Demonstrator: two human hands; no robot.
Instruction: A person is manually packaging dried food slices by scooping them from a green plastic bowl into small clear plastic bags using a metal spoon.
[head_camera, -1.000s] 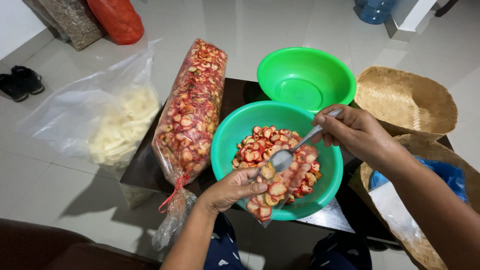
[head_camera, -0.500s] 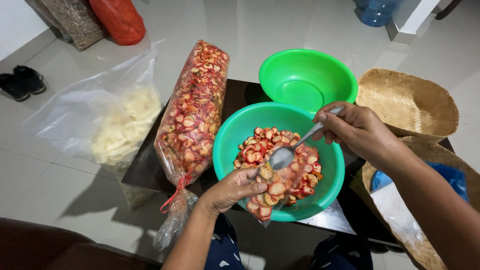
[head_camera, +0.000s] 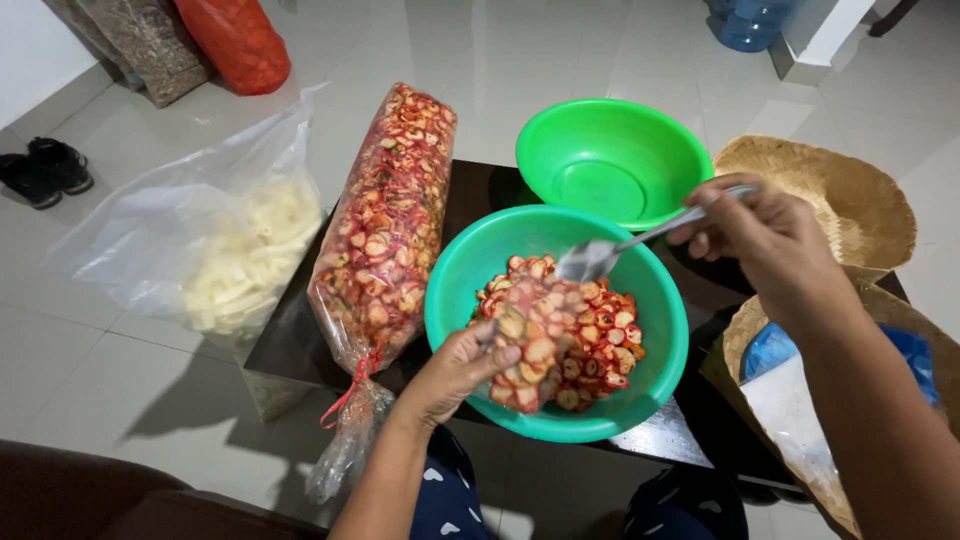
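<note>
A teal-green bowl on a small dark table holds red and cream sliced chips. My left hand grips a small clear bag of the same chips over the bowl's near side. My right hand holds a metal spoon by its handle, its scoop raised just above the chips in the bowl.
A long tied plastic bag of red chips lies left of the bowl. An empty bright-green bowl stands behind. A clear bag of pale sticks sits on the floor at left. Woven trays lie at right, with shoes far left.
My right hand has lifted the spoon up and away from the small bag, towards the far side of the bowl. My left hand keeps hold of the small bag.
</note>
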